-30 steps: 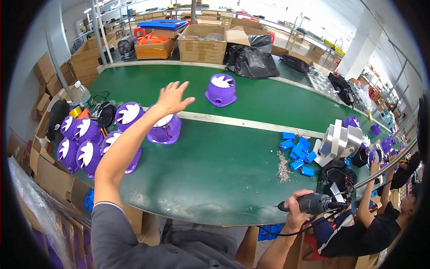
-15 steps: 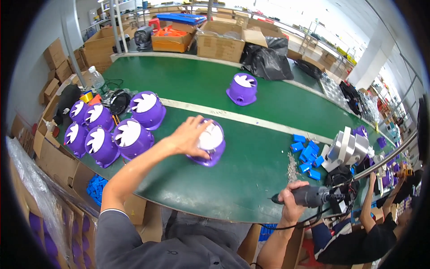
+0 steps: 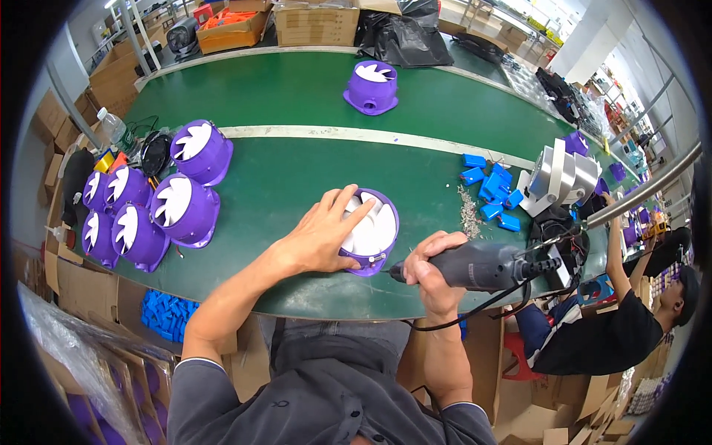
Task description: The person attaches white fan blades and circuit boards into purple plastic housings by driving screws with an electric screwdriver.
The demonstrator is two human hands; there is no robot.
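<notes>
A purple fan housing (image 3: pixel 374 230) with a white impeller lies face up near the front edge of the green table (image 3: pixel 297 89). My left hand (image 3: pixel 320 235) rests flat on its left side, fingers spread over the rim and blades. My right hand (image 3: pixel 432 268) grips a grey electric screwdriver (image 3: pixel 486 265) held level, its tip touching the housing's lower right edge. A black cable trails from the tool's right end.
Several more purple fans (image 3: pixel 178 208) lie stacked at the table's left end, and one (image 3: pixel 371 85) stands alone at the back. Blue blocks (image 3: pixel 489 189), a heap of screws (image 3: pixel 469 213) and a white fixture (image 3: pixel 560 176) sit right. A seated person (image 3: pixel 630 311) works at right.
My left hand has dragged one purple fan from the left pile toward the front middle. My right hand has brought the screwdriver up to the fan's edge.
</notes>
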